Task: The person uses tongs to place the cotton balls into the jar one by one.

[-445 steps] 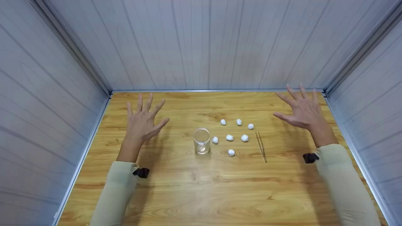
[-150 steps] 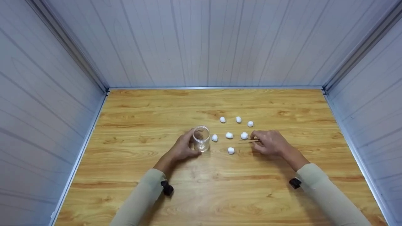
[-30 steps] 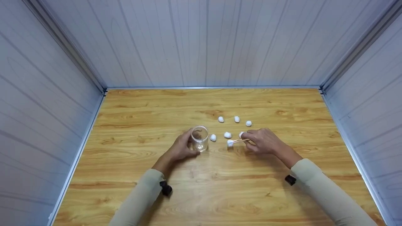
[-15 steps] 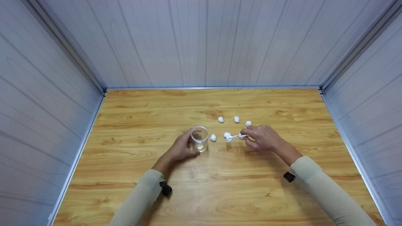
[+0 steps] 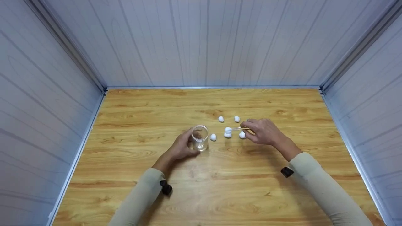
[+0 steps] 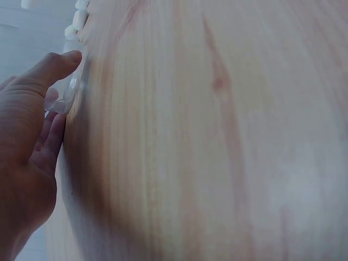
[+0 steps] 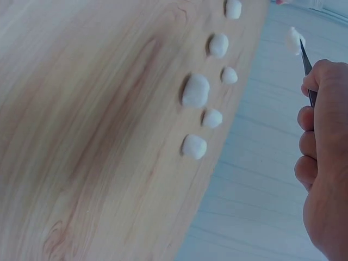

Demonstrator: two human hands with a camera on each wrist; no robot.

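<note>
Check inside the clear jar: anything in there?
Nothing I can make out: in the head view, the clear jar shows only glass and glare, with part of the left hand seen through its wall. In the left wrist view, that hand hides part of it.

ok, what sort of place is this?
Likely a purpose-built recording booth: pale wood-grain panels on three sides, a wood-grain tabletop between them, and two black wrist cameras.

Head: high above jar (image 5: 201, 145), facing forward-down
Left wrist: close beside jar, facing table (image 6: 179, 163)
Right wrist: right of jar, facing nearby balls (image 7: 196, 90)
Head/right wrist shared: balls
</note>
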